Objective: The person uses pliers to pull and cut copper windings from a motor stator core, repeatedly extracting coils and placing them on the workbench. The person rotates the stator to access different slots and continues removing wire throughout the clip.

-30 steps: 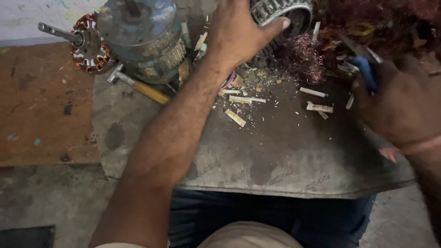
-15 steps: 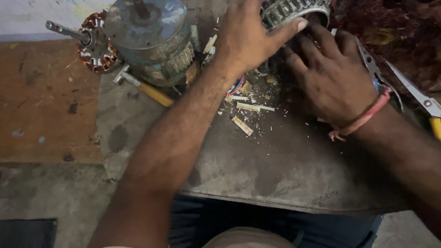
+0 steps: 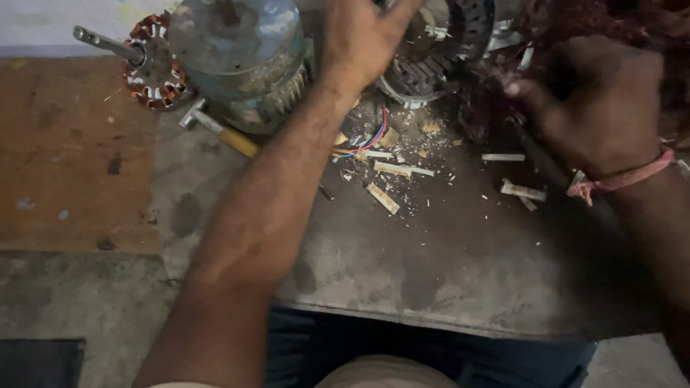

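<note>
Stator [image 3: 438, 61] at top centre of the frame, tilted — bore axis facing the lower right. Left hand [image 3: 363, 36] lies on its rim, fingers spread. Right hand [image 3: 600, 104] at upper right is curled by copper wire [image 3: 647, 25] — grip cannot be told.

the stator core [image 3: 438, 54] i'm working on is a round metal ring with slotted laminations on its inner face, tilted on its side at the far edge of the grey work slab, partly cut off by the top of the view. my left hand [image 3: 363, 39] rests spread across its near-left rim, and it lies just right of a big grey motor housing.
</note>
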